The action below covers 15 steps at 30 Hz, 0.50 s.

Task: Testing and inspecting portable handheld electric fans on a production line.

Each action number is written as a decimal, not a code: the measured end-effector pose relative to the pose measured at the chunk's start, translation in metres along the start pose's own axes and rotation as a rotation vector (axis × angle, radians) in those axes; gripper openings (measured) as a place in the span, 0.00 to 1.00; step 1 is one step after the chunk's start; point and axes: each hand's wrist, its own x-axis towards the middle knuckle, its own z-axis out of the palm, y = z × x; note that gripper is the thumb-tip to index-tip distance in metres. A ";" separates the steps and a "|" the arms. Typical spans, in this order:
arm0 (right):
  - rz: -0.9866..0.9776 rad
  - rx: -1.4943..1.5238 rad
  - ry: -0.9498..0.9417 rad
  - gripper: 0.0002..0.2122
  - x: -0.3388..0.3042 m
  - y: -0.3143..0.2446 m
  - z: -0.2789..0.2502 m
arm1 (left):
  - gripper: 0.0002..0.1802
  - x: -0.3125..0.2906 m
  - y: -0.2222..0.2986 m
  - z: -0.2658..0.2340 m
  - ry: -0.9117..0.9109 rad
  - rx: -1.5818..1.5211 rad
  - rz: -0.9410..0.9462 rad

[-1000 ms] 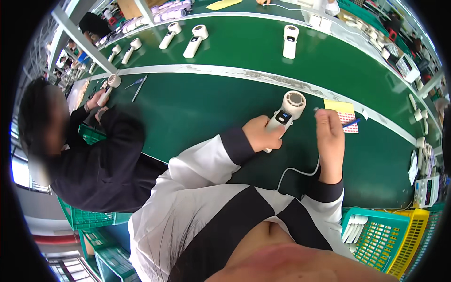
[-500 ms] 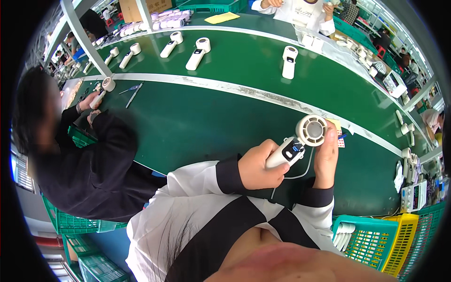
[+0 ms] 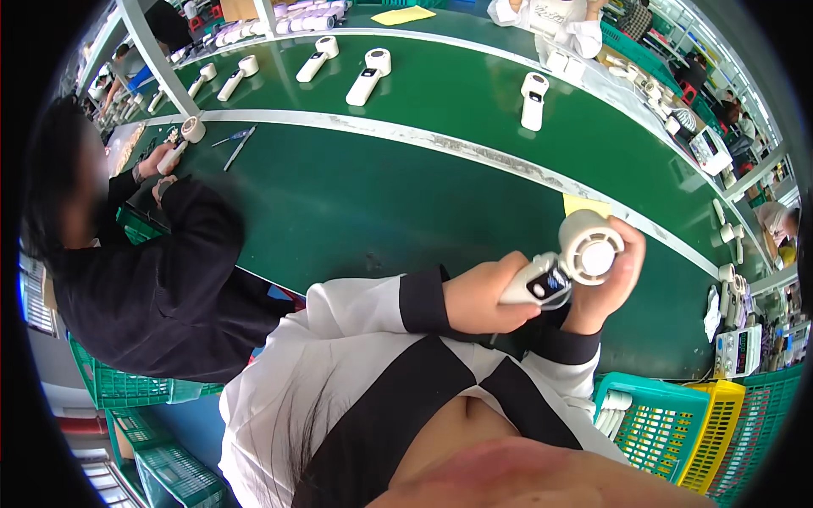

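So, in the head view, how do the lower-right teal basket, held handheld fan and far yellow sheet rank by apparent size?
1. Teal basket
2. Handheld fan
3. Yellow sheet

1 off-white handheld fan (image 3: 566,264) is tilted, its round vented head toward the upper right, dark panel facing up, handle gripped in the left hand (image 3: 491,298), head against the right hand (image 3: 625,275).
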 end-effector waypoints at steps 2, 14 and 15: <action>-0.085 -0.079 -0.033 0.27 0.000 0.000 -0.004 | 0.32 -0.002 -0.003 0.003 -0.040 -0.208 -0.033; 0.272 -0.082 -0.048 0.15 0.008 0.008 -0.001 | 0.22 -0.044 0.055 -0.065 0.586 -0.877 0.526; 0.280 -0.064 -0.003 0.15 0.009 0.010 0.000 | 0.16 -0.059 0.068 -0.071 0.508 -1.014 0.592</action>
